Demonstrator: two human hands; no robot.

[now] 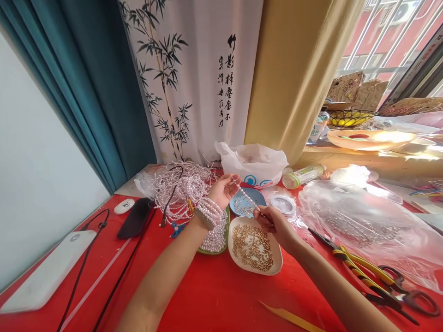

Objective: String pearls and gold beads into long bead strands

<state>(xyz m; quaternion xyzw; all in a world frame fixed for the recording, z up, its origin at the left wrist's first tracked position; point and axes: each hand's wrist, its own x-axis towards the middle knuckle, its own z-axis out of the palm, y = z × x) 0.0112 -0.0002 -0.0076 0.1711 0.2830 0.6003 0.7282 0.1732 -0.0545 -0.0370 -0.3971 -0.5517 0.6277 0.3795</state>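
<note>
A short string of beads (247, 197) stretches between my two hands above the dishes. My left hand (224, 190) pinches its upper end, and pearl strands (210, 211) circle that wrist. The lower end is between the closed fingers of my right hand (272, 221). Below lies a white dish (278, 263) of gold beads (252, 249). A green dish (226, 244) of pearl beads (213, 239) is partly hidden by my left wrist. Behind the hands, a blue dish (261, 197) holds small silvery pieces.
Pearl strands (183, 184) are heaped at the back left, beside a white plastic bag (252, 161). Pliers (360, 269) and scissors (391, 281) lie at the right, near a clear bag (363, 226). Tweezers (290, 317) rest in front. A phone (134, 219) and power bank (48, 272) are left.
</note>
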